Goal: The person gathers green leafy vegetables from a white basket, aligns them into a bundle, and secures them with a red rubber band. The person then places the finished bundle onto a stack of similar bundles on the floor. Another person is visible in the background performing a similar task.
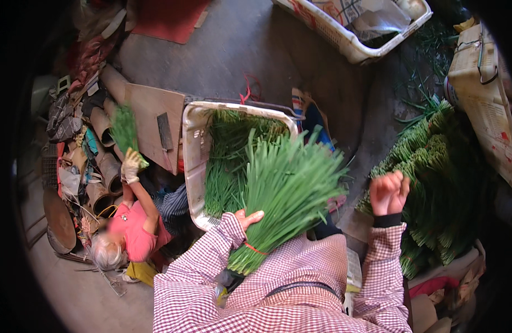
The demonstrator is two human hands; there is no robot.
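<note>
My left hand holds a bundle of long green garlic chives near its lower end, thumb on top and the other fingers mostly hidden beneath. A red band circles the stalks below the hand. Behind the bundle stands a white plastic crate with more green leaves inside. My right hand is raised at the right with its fingers curled and slightly blurred; I cannot tell whether anything small is in it. Beyond that hand lies a large pile of banded bundles.
A co-worker in a pink top and gloves holds another green bunch at the left, beside a wooden board and clay-coloured pipes. Another white crate stands at the top; a pale crate is far right.
</note>
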